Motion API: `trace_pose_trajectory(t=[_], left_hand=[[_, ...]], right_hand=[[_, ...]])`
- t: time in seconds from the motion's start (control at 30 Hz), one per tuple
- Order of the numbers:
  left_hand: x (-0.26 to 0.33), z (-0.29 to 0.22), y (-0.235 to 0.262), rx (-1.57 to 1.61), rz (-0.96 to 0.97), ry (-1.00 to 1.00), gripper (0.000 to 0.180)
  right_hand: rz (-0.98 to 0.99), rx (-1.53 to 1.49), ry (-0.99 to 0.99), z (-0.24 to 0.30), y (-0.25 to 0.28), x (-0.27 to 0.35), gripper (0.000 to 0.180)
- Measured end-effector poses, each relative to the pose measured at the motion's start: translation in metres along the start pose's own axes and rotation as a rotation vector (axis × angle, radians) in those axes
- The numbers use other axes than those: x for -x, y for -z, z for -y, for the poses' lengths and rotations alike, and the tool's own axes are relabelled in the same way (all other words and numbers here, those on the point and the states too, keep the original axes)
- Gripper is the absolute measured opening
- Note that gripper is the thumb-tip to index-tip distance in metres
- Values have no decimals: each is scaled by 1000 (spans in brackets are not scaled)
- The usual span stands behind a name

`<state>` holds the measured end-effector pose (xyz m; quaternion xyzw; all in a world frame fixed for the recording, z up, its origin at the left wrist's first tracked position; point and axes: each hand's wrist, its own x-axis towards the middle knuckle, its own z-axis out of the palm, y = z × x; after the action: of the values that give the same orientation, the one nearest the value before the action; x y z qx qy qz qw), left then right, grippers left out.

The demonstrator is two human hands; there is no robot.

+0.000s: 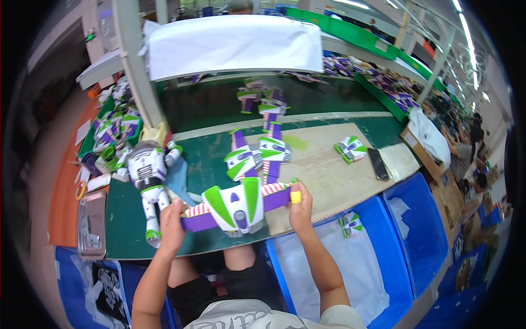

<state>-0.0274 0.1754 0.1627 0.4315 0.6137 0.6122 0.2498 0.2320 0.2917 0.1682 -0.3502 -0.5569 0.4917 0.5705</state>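
A dark, flat phone (378, 163) lies screen-up on the bench at the right, just beside a pale pad. A brown cardboard box (417, 143) stands farther right, draped in white plastic. Cartons, possibly printed packaging, stack at the lower right (466, 268), too blurred to tell.

A white toy figure (147, 174) lies on the green bench (208, 104), a dark phone (377, 163) right, blue bins (416, 219) below.

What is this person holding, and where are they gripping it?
A toy wing pack, held by both wingtips: left hand on one purple tip, right hand on the other.
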Motion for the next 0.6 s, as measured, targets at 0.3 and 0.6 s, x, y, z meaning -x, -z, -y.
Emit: trace_pose_trajectory(t=[0.3,0.6], left_hand=[[-21,-23,65,-176,67,-91,40],[10,-15,38,912,7,85,52]], right_hand=[[676,538,473,54,-57,-13,62],[651,-132,-93,37,-157,57,41]])
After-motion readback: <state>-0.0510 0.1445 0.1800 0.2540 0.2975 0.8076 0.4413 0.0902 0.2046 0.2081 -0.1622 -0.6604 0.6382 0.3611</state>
